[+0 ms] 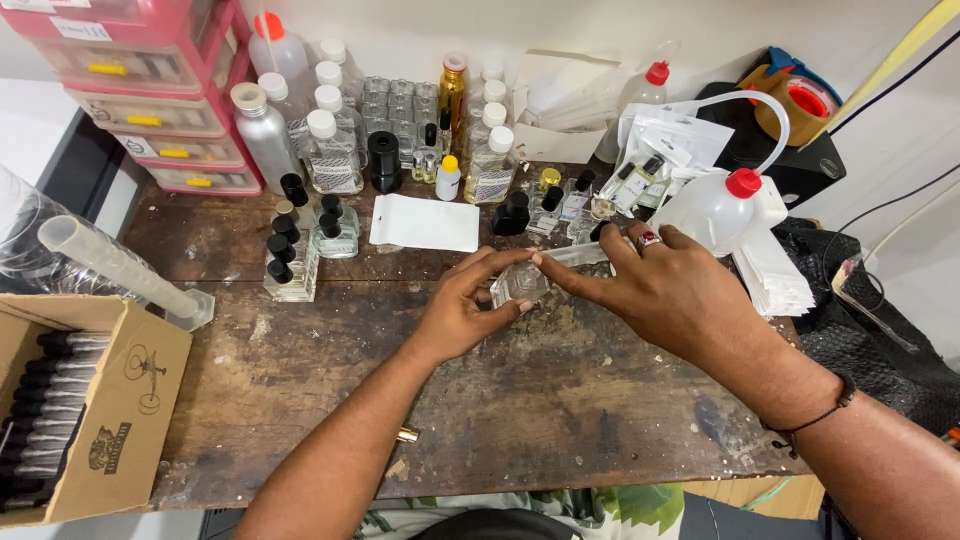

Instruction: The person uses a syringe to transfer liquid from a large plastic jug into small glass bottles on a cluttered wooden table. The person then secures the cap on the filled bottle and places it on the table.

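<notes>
Head view: one small clear glass bottle (pixel 518 285) sits mid-frame on the worn wooden table (pixel 560 400); four black-capped bottles (pixel 290 262) stand upper left. Bare wood lies open below, toward the near edge. My left hand (pixel 462 310) half-curls around the bottle; my right hand (pixel 665 290) pinches its top with fingertips.

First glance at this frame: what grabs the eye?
Centre frame, the left hand and right hand meet over a small clear glass bottle on the worn wooden table. Behind them, a crowd of capped bottles lines the wall, with a white squeeze bottle with a red cap at right. A cardboard box of dark tubes sits at lower left.
</notes>
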